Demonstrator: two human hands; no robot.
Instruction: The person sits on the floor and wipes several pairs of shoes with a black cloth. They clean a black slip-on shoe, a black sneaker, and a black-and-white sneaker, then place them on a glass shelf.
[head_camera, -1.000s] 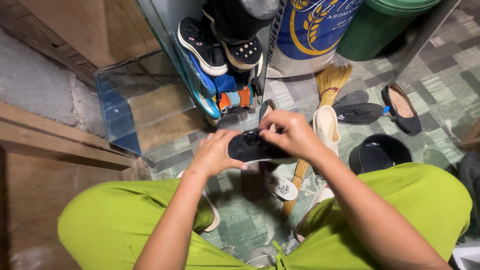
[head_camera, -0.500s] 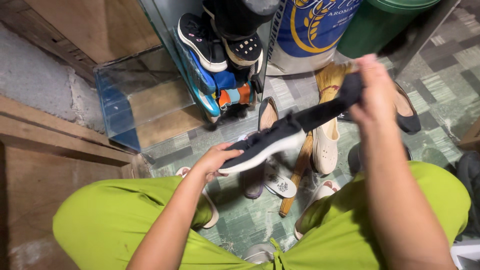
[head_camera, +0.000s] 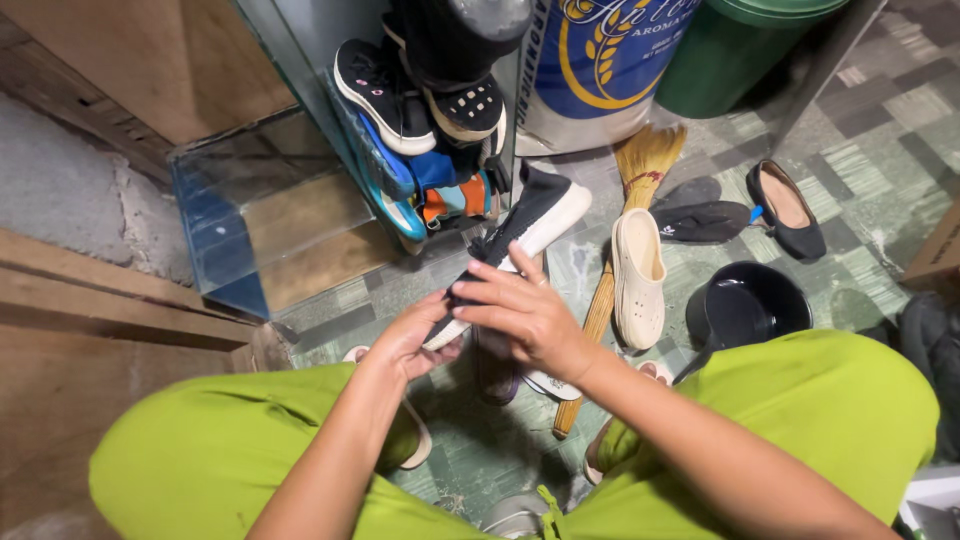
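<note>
A black white-soled sneaker (head_camera: 525, 225) is gripped by the left hand (head_camera: 408, 338) and right hand (head_camera: 520, 315) (both clamped near its toe).

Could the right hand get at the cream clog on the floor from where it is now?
Probably yes. The right hand rests on the black sneaker, and the cream clog lies just beside it, uncovered, with only the broom handle alongside.

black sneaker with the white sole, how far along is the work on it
Done: a dark insole already lies on the floor. In hand: both the left hand and right hand grip the black sneaker. Left: the cream clog and black flat lie untouched.
</note>
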